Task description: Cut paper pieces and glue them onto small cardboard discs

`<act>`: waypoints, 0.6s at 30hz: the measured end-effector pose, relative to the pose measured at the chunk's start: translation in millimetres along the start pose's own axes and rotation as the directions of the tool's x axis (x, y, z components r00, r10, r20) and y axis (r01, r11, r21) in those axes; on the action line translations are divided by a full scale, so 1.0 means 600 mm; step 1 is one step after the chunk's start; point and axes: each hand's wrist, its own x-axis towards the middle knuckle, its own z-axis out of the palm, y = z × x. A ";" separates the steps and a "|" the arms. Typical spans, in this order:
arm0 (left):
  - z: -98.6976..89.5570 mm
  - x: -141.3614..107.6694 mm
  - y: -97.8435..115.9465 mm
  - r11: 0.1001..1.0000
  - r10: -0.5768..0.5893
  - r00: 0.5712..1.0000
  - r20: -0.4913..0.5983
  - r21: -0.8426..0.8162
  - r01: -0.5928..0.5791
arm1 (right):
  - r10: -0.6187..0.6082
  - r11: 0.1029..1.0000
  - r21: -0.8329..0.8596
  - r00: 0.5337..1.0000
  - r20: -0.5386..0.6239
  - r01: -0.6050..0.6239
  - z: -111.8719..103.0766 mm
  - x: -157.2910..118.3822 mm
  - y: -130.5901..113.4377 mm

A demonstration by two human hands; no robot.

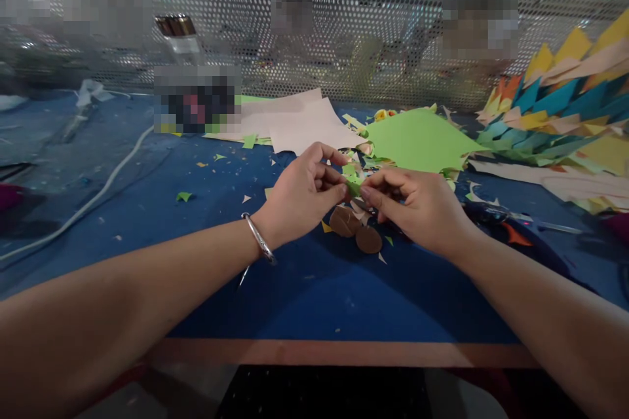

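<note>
My left hand (312,190), with a silver bangle on the wrist, pinches a small light-green paper piece (352,181) between thumb and fingers. From the other side, my right hand (417,206) has its thumb and forefinger closed on the same piece. Fingers hide part of its shape. Just under the hands lie brown round discs (368,239) on the blue table (314,301). Small paper scraps surround them.
Behind my hands are pale pink sheets (304,124) and a green sheet (417,141). Layered coloured paper points (565,101) rise at right, above a dark blue tool (521,242). A white cable (113,186) crosses the left. A perforated metal screen (344,46) stands behind.
</note>
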 end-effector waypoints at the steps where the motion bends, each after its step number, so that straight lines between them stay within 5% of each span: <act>1: 0.001 0.000 0.001 1.000 -0.005 1.000 -0.007 -0.013 0.005 | -0.010 1.000 -0.011 1.000 -0.010 0.010 0.001 0.000 0.001; 18: 0.002 0.006 0.007 0.970 -0.068 0.997 -0.022 -0.235 0.061 | -0.022 0.993 0.111 0.995 -0.098 0.033 0.011 0.000 0.001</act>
